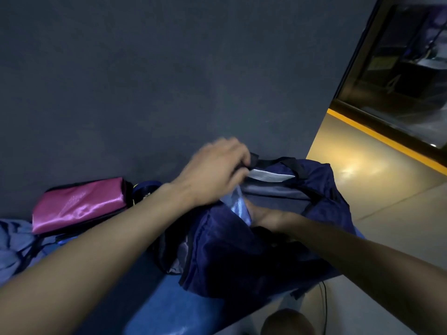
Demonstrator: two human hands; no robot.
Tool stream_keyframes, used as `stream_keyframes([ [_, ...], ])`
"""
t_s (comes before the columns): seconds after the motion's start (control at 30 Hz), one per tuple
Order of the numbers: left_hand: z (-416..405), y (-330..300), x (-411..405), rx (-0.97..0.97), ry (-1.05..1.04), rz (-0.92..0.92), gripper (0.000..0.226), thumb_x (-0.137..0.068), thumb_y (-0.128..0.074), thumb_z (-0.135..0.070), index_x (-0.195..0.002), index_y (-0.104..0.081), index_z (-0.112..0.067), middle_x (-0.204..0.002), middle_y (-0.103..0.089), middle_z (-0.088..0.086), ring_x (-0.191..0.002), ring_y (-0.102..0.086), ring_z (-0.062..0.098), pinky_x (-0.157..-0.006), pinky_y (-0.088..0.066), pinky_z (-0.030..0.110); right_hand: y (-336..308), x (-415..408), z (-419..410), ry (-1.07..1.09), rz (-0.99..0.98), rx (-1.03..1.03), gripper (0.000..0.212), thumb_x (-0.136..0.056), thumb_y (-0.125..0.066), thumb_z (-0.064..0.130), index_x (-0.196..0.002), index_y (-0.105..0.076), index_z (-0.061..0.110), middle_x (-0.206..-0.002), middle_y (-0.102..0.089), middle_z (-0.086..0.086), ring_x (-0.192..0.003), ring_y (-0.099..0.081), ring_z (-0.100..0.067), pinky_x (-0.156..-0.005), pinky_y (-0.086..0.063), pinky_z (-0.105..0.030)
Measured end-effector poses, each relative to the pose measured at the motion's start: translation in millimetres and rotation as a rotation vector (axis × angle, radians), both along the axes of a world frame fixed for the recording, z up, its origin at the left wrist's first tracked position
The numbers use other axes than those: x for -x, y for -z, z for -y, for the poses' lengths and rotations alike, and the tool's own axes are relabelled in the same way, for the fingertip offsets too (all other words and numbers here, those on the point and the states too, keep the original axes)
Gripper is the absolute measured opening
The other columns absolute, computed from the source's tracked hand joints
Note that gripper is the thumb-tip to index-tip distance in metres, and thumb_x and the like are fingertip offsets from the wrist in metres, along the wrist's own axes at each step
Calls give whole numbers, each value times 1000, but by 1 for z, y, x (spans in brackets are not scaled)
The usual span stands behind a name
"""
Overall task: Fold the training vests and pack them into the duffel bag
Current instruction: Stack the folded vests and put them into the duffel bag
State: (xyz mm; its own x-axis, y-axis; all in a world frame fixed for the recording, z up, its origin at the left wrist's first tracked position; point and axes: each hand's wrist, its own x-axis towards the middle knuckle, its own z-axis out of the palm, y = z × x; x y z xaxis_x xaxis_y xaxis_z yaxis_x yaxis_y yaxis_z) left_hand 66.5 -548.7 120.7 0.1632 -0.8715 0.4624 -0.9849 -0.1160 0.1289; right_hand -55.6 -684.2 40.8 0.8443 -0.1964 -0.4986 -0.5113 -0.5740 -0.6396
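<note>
Leftmost, at about nine o'clock, a crumpled pale blue-grey cloth [12, 243] lies on the blue desk [169, 308], its folds soft and matte. Just beside it toward ten o'clock sits a folded pink vest [77, 204], glossy and satin-like, a flat oblong with dark edging, resting on top of more dark fabric; something dark blue with a touch of yellow [145, 188] peeks out behind its right end, too hidden to identify. Moving to the centre, the left hand [212, 172] reaches forward over the desk, its fingers [238, 157] curled and pinching the near-left rim of the duffel bag's opening by a black strap [254, 159], lifting it. The duffel bag [242, 257] is navy, thin and slightly shiny, slumped in creases at five o'clock, its mouth gaping toward one o'clock with a grey lining and a white label [268, 175] showing inside. A light blue, sheeny vest [238, 205] stands at the mouth between the two hands. The right hand [266, 217] is at the bag's mouth, touching that vest; shadow and fabric cover its fingers, so I cannot tell whether they are spread or gripping. Behind everything a dark grey textured wall [145, 81] closes the view. At three o'clock lies a polished tan floor [362, 184] with a yellow stripe [387, 141] along a dark-framed glass panel [399, 68].
</note>
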Motion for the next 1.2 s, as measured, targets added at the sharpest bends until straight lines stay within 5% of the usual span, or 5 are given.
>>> stream_keyframes([
  [0.1, -19, 9, 29, -650, 68, -133, 43, -89, -39, -79, -75, -57, -43, -83, -59, -12, -87, -56, 17, -86, -49, 37, 21, 14, 1, -199, -113, 83, 57, -84, -69, -4, -137, -47, -6, -112, -74, -8, -87, -54, 19, -80, -41, -5],
  [0.17, -30, 25, 27, -800, 107, -155, 47, -84, -35, -86, -74, -56, -45, -76, -57, -11, -84, -54, 17, -102, -44, 41, 23, 1, 11, -125, -7, 158, 68, -85, -75, 1, -138, -39, 23, -93, -66, 25, -78, -55, 25, -73, -41, 1],
  [0.53, -63, 36, 5, -637, 234, -231, 41, -95, -48, -70, -117, -68, -42, -109, -65, -16, -121, -44, 6, -124, 8, 52, -42, 6, 8, -430, 54, 696, 85, -85, -71, 61, -157, -34, 34, -145, -51, -1, -134, -49, -24, -107, -42, -36],
  [1.03, -63, 42, 32, -560, 48, -46, 65, -99, -21, -70, -94, -69, -26, -108, -64, -11, -99, -44, 17, -95, -30, 42, -39, 8, 17, -431, 324, 622, 72, -93, -55, 67, -156, -38, 34, -152, -49, 11, -136, -46, -7, -108, -34, -20],
  [1.2, -107, 32, 7, -52, 225, -275, 33, -105, -48, -38, -113, -74, -20, -126, -65, -5, -118, -56, 16, -107, -37, 34, -46, -6, -1, -376, 574, 670, 70, -93, -34, 79, -132, -66, 29, -127, -67, 17, -114, -60, 1, -95, -44, -17],
])
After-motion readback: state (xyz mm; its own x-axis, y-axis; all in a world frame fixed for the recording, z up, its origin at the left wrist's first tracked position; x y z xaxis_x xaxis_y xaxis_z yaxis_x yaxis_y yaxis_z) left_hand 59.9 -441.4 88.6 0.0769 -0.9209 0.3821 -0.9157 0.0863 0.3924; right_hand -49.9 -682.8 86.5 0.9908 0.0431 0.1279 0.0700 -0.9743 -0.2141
